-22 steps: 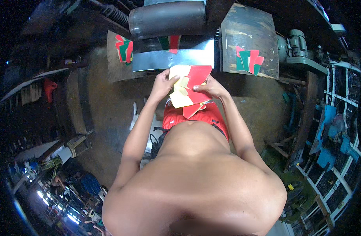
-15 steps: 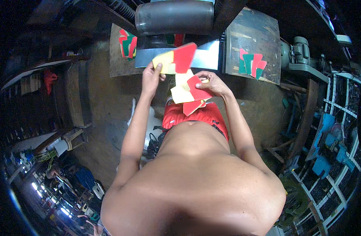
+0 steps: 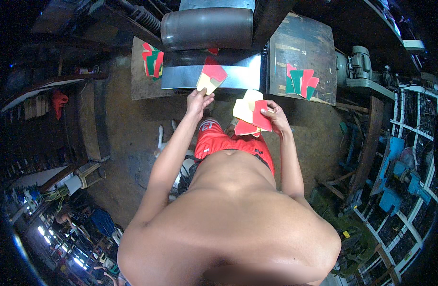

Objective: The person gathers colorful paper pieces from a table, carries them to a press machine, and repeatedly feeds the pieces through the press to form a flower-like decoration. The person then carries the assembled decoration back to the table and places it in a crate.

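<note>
My left hand (image 3: 200, 103) pinches a flat red-and-yellow cut piece (image 3: 214, 70) by its yellow end. The piece is held over the front of a shiny metal plate (image 3: 181, 78), its red end pointing toward a large dark roller (image 3: 207, 29). To the right and nearer my body, my right hand (image 3: 277, 118) is closed on a fanned bunch of flat red and pale yellow pieces (image 3: 246, 110), thumb on top. A bit of a red piece (image 3: 213, 50) shows at the roller's lower edge; the rest of it is hidden.
Red and green pieces (image 3: 153, 61) lie on a board at the left of the plate. More red and green pieces (image 3: 302, 83) lie on a wooden board (image 3: 302, 38) at the right. A motor (image 3: 361, 63) stands beyond that board. A white animal (image 3: 161, 138) is on the floor by my legs.
My left hand has drawn its red-and-yellow piece away from the bunch, over the plate. My right hand has moved rightward with the bunch. Less of the pieces shows under the roller.
</note>
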`<state>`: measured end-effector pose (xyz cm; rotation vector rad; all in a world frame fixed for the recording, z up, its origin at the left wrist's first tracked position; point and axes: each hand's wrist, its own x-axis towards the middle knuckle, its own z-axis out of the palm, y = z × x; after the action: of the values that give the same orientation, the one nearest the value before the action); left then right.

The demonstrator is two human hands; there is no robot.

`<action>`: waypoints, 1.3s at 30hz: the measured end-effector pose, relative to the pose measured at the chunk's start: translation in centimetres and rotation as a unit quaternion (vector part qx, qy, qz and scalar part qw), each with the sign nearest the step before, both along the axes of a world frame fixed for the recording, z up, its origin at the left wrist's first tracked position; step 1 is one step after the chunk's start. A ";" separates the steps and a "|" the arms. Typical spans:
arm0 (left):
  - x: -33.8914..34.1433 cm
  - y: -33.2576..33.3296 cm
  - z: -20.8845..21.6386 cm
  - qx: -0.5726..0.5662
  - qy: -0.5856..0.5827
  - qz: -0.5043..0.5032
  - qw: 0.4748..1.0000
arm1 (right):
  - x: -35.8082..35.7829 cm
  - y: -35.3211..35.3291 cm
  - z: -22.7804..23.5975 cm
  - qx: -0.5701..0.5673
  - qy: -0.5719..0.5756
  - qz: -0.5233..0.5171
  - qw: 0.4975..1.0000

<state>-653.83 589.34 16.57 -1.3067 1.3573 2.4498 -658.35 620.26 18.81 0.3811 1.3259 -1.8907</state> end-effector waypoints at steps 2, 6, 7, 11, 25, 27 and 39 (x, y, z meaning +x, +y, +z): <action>-1.7 0.4 -0.4 -0.028 -0.006 0.003 1.000 | 0.4 0.0 -0.3 -0.043 0.008 -0.026 0.999; -4.7 0.6 -1.6 -0.046 -0.020 0.005 0.999 | 0.6 -0.7 0.0 -0.096 -0.001 -0.058 0.994; -5.4 0.6 -1.7 -0.050 -0.020 -0.001 0.999 | 0.5 -0.9 0.2 -0.106 0.001 -0.064 0.992; -6.7 0.8 -0.7 -0.070 -0.026 -0.045 0.996 | -0.2 -1.7 0.6 -0.160 -0.003 -0.077 0.984; 0.4 3.1 7.7 -0.240 0.051 -0.294 0.924 | -1.9 -7.0 -0.6 -0.203 0.021 -0.184 0.961; 0.5 2.7 7.7 -0.245 0.074 -0.247 0.935 | -1.6 -7.7 -0.4 -0.223 0.002 -0.182 0.958; -1.0 -1.4 1.3 -0.333 0.053 -0.126 0.933 | -3.6 -11.6 -4.0 -0.098 0.040 -0.312 0.944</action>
<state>-654.86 587.92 17.88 -0.9853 2.3478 1.9759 -661.93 608.63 14.77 0.6859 1.1283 -2.5614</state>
